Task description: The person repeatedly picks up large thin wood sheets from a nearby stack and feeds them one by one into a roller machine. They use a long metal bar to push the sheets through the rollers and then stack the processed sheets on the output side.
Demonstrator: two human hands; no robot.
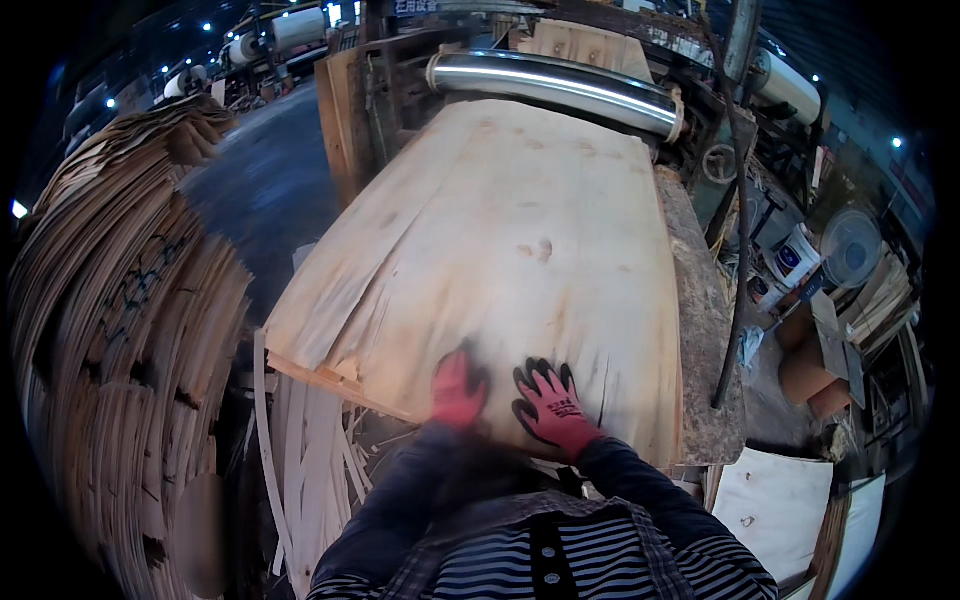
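Head view: all places are told from the shiny metal roller (555, 90).
Wood sheet (500, 250): it lies flat on the near side of the roller, its far edge close to it; whether the two touch, I cannot tell.
Left hand (460, 390): gloved in pink, low on the sheet, well apart from the roller; it is blurred, so I cannot tell how its fingers stand.
Right hand (555, 405): in a matching glove, equally far from the roller, palm down on the sheet, its fingers spread wide and grasping nothing.
Progress: the sheet is already laid out before the roller, and long splits remain open in its left part; whether any of it has gone under the roller, I cannot tell.
Beyond roller: another wood piece (585, 45).
Left of roller, nearer: tall stacks of thin sheets (130, 330).
Right of roller, nearer: rough tabletop (715, 340) edge, white bucket (795, 257).
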